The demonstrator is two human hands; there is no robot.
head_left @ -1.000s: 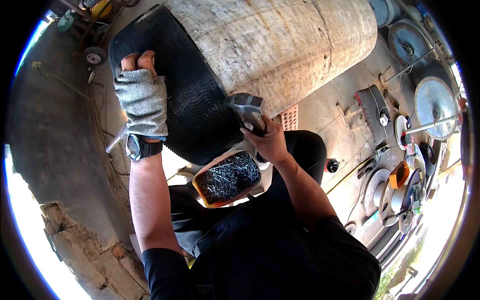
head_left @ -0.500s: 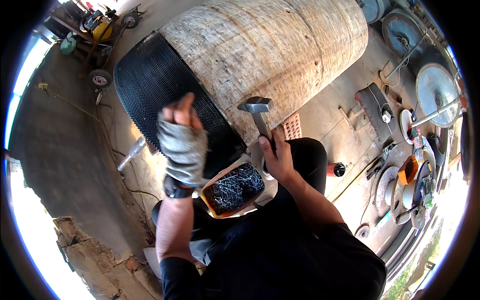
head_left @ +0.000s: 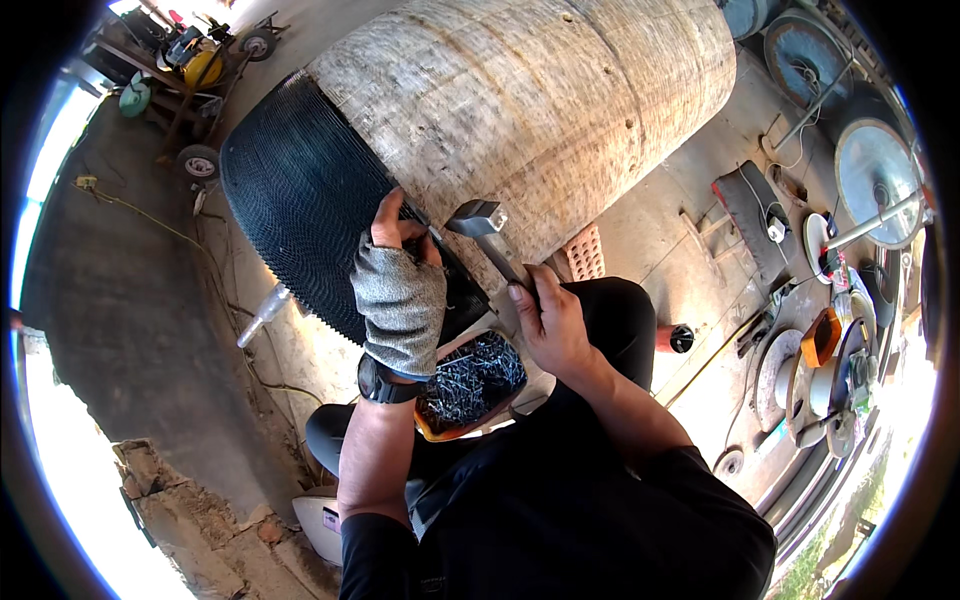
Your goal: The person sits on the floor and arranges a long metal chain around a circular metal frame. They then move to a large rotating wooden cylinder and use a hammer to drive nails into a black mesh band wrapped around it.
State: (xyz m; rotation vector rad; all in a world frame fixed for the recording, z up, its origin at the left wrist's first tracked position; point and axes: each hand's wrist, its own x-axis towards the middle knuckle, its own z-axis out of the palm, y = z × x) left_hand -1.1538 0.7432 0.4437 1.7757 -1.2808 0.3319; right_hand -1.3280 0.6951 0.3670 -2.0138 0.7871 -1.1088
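A large wooden drum (head_left: pixel 480 110) lies on its side before me, its left end wrapped in a black ribbed sheet (head_left: pixel 300 200). My left hand (head_left: pixel 402 290), in a grey fingerless glove, rests at the sheet's right edge. Its fingers are pinched on what looks like a nail, mostly hidden by them. Closed round the handle of a hammer (head_left: pixel 478 218), my right hand (head_left: pixel 552 322) holds the hammer head just right of the left fingertips, close over the drum. A tub (head_left: pixel 430 434) full of loose nails (head_left: pixel 468 380) sits below the left hand, partly covered by that wrist.
Beyond the drum's near right side stands a perforated brick (head_left: pixel 584 252). A red can (head_left: pixel 676 338) is on the floor by my knee. Discs, an orange container (head_left: pixel 822 337) and cables lie at the right. A wheeled machine (head_left: pixel 200 75) stands at the far left.
My left hand has moved right, from over the black sheet to its edge, fingers now pinched there. The hammer has shifted left and slightly down, its head near those fingers.
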